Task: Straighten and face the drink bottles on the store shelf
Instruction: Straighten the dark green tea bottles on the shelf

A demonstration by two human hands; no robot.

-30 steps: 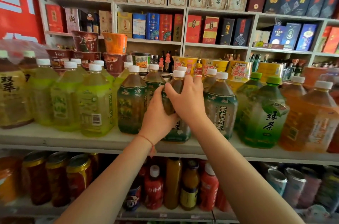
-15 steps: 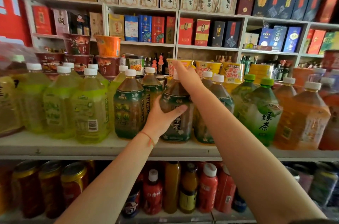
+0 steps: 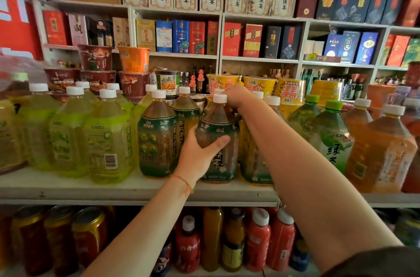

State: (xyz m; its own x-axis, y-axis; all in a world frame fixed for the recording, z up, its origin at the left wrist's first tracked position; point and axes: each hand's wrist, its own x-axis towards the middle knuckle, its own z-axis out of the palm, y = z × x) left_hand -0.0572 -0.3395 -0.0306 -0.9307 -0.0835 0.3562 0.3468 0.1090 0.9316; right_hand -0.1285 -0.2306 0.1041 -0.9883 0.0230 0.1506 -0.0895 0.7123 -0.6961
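My left hand [image 3: 200, 154] grips the tea bottle [image 3: 219, 140] low on its front, thumb hooked across the dark green label and the fingers wrapped round its left side. The bottle stands upright on the shelf [image 3: 113, 188], near the front edge, white cap on, label characters facing me. My right hand [image 3: 236, 96] reaches over and behind the bottle's cap, fingers curled down there; it looks closed on the neck of another bottle in the row behind, though my knuckles hide what it holds, so I cannot tell.

Just left of the tea bottle stands a twin [image 3: 158, 138] with the same green label, close but not quite touching. Further left of it sit the lime bottles [image 3: 106, 138], one showing its barcode to the front. Just right of the tea bottle, half behind my right forearm, is another dark tea bottle [image 3: 252, 158]. Beyond that, to the right, come the green bottles [image 3: 327, 138] with green caps, then the orange bottles [image 3: 384, 151].

Behind the tea bottle are noodle cups [image 3: 260, 87]. Below it, on the lower shelf, stand red bottles [image 3: 258, 245] and jars [image 3: 88, 238].
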